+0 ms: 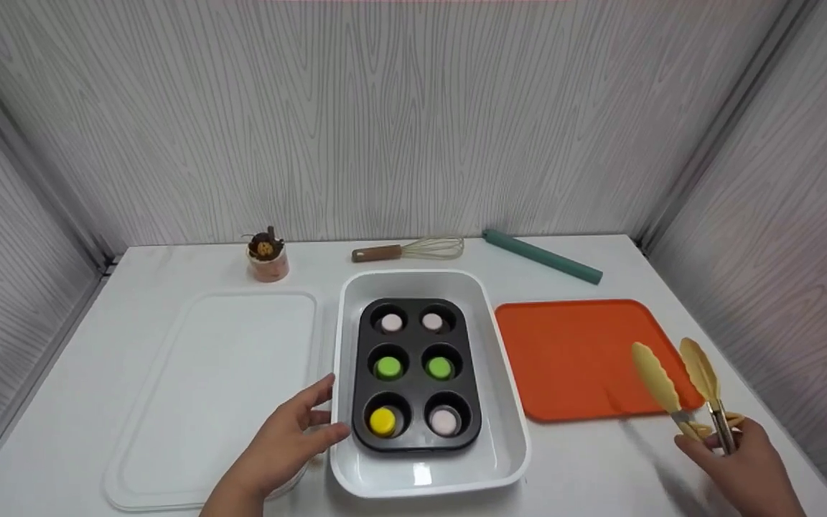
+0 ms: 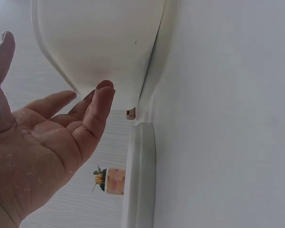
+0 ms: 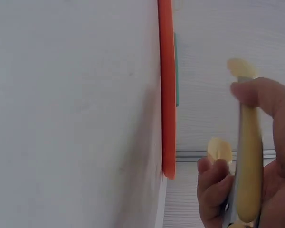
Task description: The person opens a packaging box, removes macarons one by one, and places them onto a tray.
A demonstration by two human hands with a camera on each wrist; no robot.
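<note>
Right hand grips yellow tongs, tips apart, pointing to eleven o'clock toward the muffin pan; open left hand rests beside the white dish.

Yellow tongs (spread) over orange tray

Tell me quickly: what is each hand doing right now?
Left hand: open, fingers by the white dish.
Right hand: holding yellow tongs, tips apart.
</note>
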